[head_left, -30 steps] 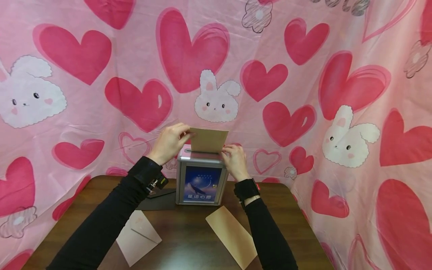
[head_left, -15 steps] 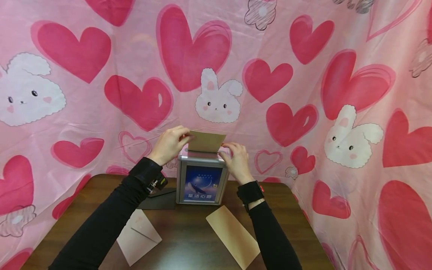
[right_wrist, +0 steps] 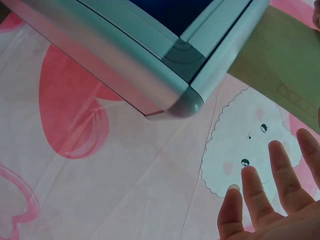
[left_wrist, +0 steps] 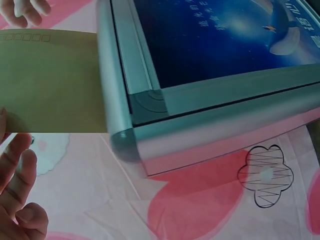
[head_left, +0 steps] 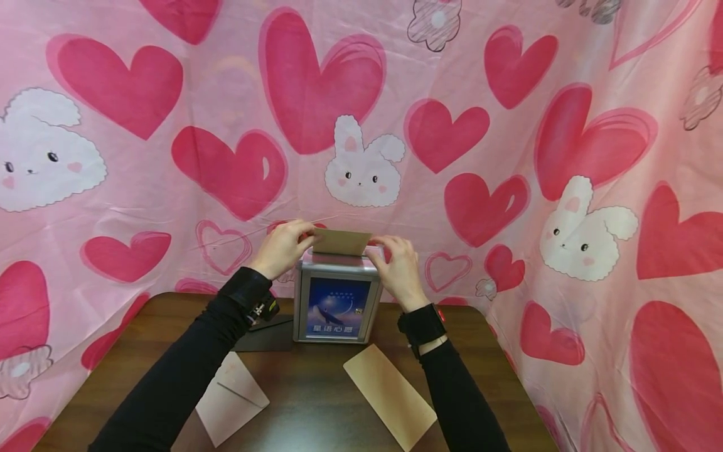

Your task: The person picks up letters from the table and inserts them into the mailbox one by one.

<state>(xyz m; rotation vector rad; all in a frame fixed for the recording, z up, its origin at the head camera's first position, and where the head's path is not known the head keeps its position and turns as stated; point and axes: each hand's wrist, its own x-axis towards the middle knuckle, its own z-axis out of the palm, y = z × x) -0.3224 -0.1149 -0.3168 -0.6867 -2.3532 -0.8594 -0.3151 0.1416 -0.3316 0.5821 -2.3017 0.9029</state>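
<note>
A brown paper envelope (head_left: 341,242) stands upright in the slot on top of a silver box (head_left: 300,301) with a blue whale picture on its front. My left hand (head_left: 282,248) pinches the envelope's upper left edge. In the left wrist view the envelope (left_wrist: 55,82) has a row of small printed squares, and it runs into the box's top. Close by the envelope's right edge is my right hand (head_left: 400,270), its thumb over the box's top corner. Its fingers (right_wrist: 285,172) are loosely bent and spread in the right wrist view.
A tan envelope (head_left: 390,397) lies slanted on the brown table (head_left: 305,389), right of the middle. A pale pink envelope (head_left: 234,398) lies to the left. Part of a black envelope (head_left: 268,336) shows beside the box. A pink heart-print cloth (head_left: 316,69) hangs behind.
The envelope has sunk lower into the slot, and my left hand has come down with it. My right hand, at the envelope's lower right edge before, has its fingers more spread.
</note>
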